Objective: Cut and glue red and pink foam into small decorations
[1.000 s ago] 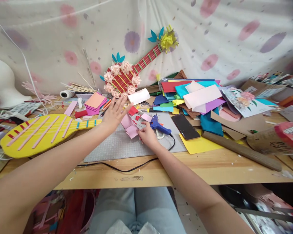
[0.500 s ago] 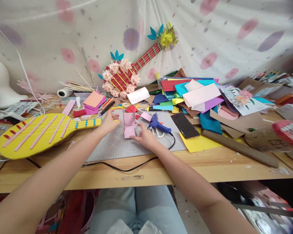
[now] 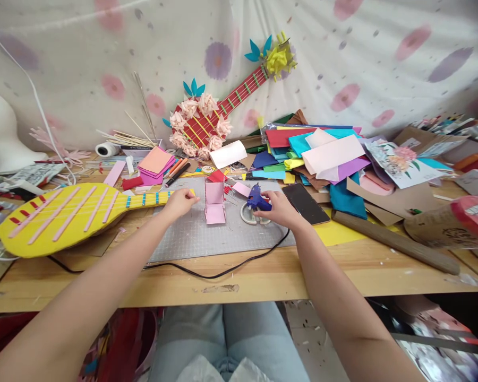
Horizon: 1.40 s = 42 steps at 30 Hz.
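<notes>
My right hand [image 3: 279, 208] has its fingers around the handle of a blue glue gun [image 3: 256, 197], which is on the right part of the grey cutting mat [image 3: 199, 244]. Beneath the gun shows a pair of white scissor-like handles [image 3: 245, 216], partly covered. A small pink folded paper box [image 3: 215, 213] stands open on the mat between my hands, touched by neither. To its left, my left hand [image 3: 182, 203] is closed with thumb and fingertips together; whether anything is pinched there is hidden. It is beside the neck end of a yellow cardboard lute-like instrument [image 3: 40, 228].
A black phone [image 3: 306, 204] lies right of the mat, near a wooden stick [image 3: 394, 241]. Coloured paper [image 3: 334, 154] is heaped behind. A red flowered paper guitar [image 3: 201, 127] leans on the curtain. The gun's black cord [image 3: 211, 277] loops along the table front.
My right hand has left the pink box and moved right onto the glue gun. My left hand's fingers have closed from a spread pose. The view has shifted slightly.
</notes>
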Tool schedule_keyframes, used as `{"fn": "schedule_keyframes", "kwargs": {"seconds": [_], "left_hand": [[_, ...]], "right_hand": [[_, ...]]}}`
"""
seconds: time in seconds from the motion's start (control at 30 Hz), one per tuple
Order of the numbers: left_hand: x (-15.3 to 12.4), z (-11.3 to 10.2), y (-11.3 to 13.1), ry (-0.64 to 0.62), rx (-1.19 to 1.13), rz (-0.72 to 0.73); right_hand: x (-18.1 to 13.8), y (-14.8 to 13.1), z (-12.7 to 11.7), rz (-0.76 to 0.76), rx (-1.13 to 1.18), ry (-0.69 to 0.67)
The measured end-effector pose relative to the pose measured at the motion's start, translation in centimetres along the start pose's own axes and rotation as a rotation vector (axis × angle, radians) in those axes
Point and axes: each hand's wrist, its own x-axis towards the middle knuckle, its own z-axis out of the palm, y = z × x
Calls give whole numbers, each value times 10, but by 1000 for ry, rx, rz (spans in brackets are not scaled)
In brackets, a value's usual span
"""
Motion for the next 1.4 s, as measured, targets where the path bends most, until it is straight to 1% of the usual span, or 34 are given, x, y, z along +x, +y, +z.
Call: {"fn": "schedule_keyframes", "kwargs": {"seconds": [0.07, 0.2, 0.3, 0.33, 0.4, 0.47, 0.53, 0.6, 0.63, 0.67, 0.73, 0.8, 0.87, 0.97, 1.03, 1.13, 1.17, 1.2, 1.33, 1.4], "left_hand": [[-5, 1, -1, -37, 55, -9], [-20, 3, -2, -101, 154, -24], [-27, 3, -9, -190, 130, -44], [-27, 3, -13, -199, 111, -44], [-26, 4, -20, -153, 53, -13], [-25, 7, -25, -20, -40, 71], [-27, 12, -26, 153, -163, 171], [-34, 19, -22, 272, -264, 231], [-39, 24, -19, 293, -287, 249], [-45, 29, -15, 287, -286, 275], [-56, 39, -7, 261, -214, 280], [-63, 49, 0, 219, -130, 236], [-66, 55, 4, 186, -55, 218], [-62, 58, 4, 159, 2, 243], [-56, 56, 2, 128, -30, 270], [-45, 53, -2, 82, -143, 286], [-41, 52, -3, 98, -162, 274], [-37, 52, -3, 142, -157, 249], [-26, 53, -5, 403, -102, 96], [-27, 54, -5, 447, -170, 84]], "right_hand": [[-1, 7, 2, 28, -35, -53], [0, 8, 6, 80, -51, -62], [4, 8, 7, 85, -58, -63], [5, 8, 7, 82, -57, -57], [5, 8, 5, 90, -39, -19], [6, 10, 3, 120, 24, 57], [6, 13, 0, 162, 174, 155], [7, 18, -4, 194, 421, 244], [9, 21, -5, 206, 563, 276], [10, 23, -6, 212, 704, 301], [13, 28, -5, 218, 935, 337], [17, 32, -2, 243, 1043, 370], [19, 35, 2, 318, 1002, 400], [22, 38, 9, 439, 756, 413], [23, 38, 13, 461, 548, 423], [24, 35, 16, 462, 262, 434], [24, 34, 17, 459, 196, 428], [25, 33, 18, 454, 148, 418], [26, 29, 18, 445, 48, 372], [25, 28, 17, 451, 15, 346]]}}
